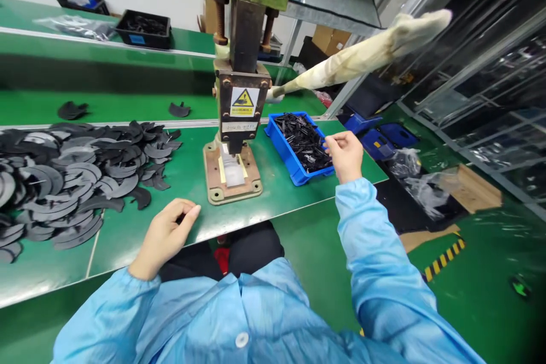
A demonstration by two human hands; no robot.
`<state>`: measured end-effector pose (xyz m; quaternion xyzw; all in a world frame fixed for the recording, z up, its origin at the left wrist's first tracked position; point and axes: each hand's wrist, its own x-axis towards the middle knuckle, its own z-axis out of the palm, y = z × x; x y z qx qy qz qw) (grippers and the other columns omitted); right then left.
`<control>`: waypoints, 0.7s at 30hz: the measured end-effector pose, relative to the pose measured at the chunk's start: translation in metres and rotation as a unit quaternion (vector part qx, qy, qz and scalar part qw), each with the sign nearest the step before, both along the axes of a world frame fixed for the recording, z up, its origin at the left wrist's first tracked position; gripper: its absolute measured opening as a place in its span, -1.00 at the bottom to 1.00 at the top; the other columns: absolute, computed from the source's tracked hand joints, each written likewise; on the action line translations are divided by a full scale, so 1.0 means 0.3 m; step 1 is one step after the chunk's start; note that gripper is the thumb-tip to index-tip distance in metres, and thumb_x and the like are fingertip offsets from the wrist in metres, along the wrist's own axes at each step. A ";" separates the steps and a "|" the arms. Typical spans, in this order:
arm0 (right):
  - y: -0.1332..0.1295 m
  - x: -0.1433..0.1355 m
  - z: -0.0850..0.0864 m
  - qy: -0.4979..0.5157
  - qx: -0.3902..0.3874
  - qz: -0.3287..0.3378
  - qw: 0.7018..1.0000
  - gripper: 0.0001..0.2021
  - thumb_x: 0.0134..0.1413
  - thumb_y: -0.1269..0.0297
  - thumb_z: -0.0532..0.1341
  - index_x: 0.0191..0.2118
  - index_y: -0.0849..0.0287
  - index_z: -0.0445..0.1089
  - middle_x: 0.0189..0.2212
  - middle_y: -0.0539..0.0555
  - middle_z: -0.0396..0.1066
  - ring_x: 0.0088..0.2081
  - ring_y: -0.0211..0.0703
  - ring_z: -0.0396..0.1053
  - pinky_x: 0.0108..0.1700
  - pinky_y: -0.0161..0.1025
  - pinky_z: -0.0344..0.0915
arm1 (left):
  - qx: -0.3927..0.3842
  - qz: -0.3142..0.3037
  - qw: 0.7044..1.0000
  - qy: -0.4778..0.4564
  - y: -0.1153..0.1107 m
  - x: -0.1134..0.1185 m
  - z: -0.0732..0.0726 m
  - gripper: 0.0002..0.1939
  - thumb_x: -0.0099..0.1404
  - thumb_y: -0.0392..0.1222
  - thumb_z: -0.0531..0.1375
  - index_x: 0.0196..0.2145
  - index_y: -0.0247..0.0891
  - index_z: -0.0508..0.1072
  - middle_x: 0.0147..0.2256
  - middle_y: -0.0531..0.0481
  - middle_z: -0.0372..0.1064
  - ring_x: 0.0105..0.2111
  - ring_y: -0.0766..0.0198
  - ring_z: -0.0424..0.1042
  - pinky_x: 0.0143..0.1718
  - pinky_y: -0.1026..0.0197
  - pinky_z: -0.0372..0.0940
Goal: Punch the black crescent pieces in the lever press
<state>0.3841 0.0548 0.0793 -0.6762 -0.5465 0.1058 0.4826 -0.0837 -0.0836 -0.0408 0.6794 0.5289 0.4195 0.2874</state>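
My left hand (170, 233) rests by the front edge of the green table, its fingers curled and pressed together; what it holds, if anything, is hidden. Over the right rim of a blue bin (285, 151), my right hand (344, 154) pinches with thumb and forefinger, and anything between them is too small to name. Small black parts (305, 142) fill the bin. Between the hands stands a hand press (243, 91) with a long wrapped lever; a pale fixture (234, 172) lies on its base plate. Curved black pieces (77, 173) form a pile left of the press.
Two loose curved pieces (179, 109) lie behind the pile. A black bin (144, 29) stands on the back ledge beside a plastic bag (79, 27). The wrapped lever (362, 57) juts out to the upper right. Cardboard (478, 187) and blue containers (377, 142) are at the right.
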 end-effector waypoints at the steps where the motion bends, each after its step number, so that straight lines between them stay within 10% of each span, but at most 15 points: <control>1: -0.046 -0.048 -0.013 0.022 0.009 0.023 0.999 -0.69 0.25 -0.05 0.31 -0.21 0.11 0.41 -0.39 0.01 0.57 -0.42 -0.28 0.48 -0.30 -0.26 0.47 | 0.007 0.011 1.000 -0.008 -0.004 0.006 0.001 -0.68 0.55 -0.02 0.22 -0.36 -0.18 0.48 -0.20 -0.05 0.53 -0.18 0.20 0.51 -0.08 0.15 0.37; 5: -0.269 -0.306 -0.118 0.097 0.000 0.131 0.987 -0.60 0.21 -0.17 0.36 -0.13 0.08 0.54 -0.43 0.00 0.62 -0.48 -0.26 0.53 -0.37 -0.25 0.53 | 0.049 0.044 0.996 -0.061 -0.046 0.072 0.029 -0.89 0.51 -0.10 0.30 -0.12 -0.17 0.57 -0.13 -0.05 0.54 -0.14 0.21 0.54 -0.09 0.15 0.43; 10: -0.467 -0.570 -0.239 0.280 -0.060 0.321 0.903 -0.69 0.25 -0.03 0.40 -0.06 0.07 0.64 -0.35 0.04 0.69 -0.37 -0.20 0.66 -0.27 -0.24 0.64 | 0.068 -0.050 0.992 -0.097 -0.103 0.181 0.106 -0.60 0.46 -0.17 0.36 0.21 -0.11 0.53 -0.07 -0.09 0.58 -0.23 0.25 0.57 -0.13 0.15 0.50; 21: -0.496 -0.642 -0.333 0.293 -0.088 0.389 0.869 -0.74 0.34 0.03 0.32 0.03 -0.07 0.64 -0.29 -0.01 0.71 -0.36 -0.22 0.64 -0.22 -0.20 0.65 | 0.091 -0.049 0.993 -0.049 -0.133 0.198 0.127 -0.82 0.47 -0.16 0.37 0.00 -0.11 0.66 -0.18 -0.09 0.65 -0.23 0.20 0.61 -0.18 0.13 0.52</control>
